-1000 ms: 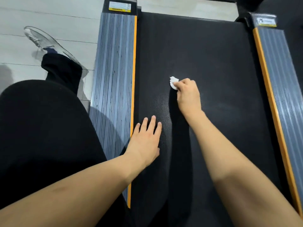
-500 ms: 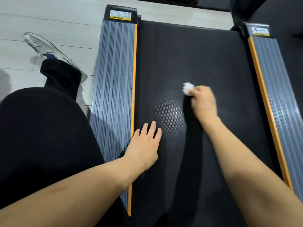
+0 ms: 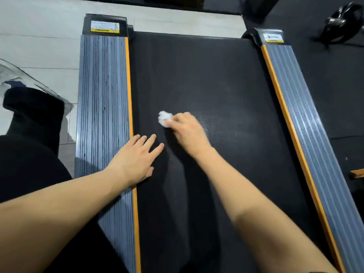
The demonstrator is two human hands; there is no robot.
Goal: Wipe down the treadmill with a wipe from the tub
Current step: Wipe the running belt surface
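Treadmill belt (image 3: 197, 75) under the wipe (image 3: 165, 118), which we rubbed near its left edge, about midway along.

Nearest to us, our left hand (image 3: 136, 158) lay flat with fingers spread on the belt, its heel over the orange strip beside the left side rail (image 3: 102, 95); we judged that it propped our lean while we reached across. Just beyond it, our right hand (image 3: 185, 131) had its fingers curled around the bunched white wipe and pressed it to the belt, probably wadded so that the pressure fell on one spot. Farther off, the belt ran to its end between the left rail and the right side rail (image 3: 295, 107). We saw no tub.
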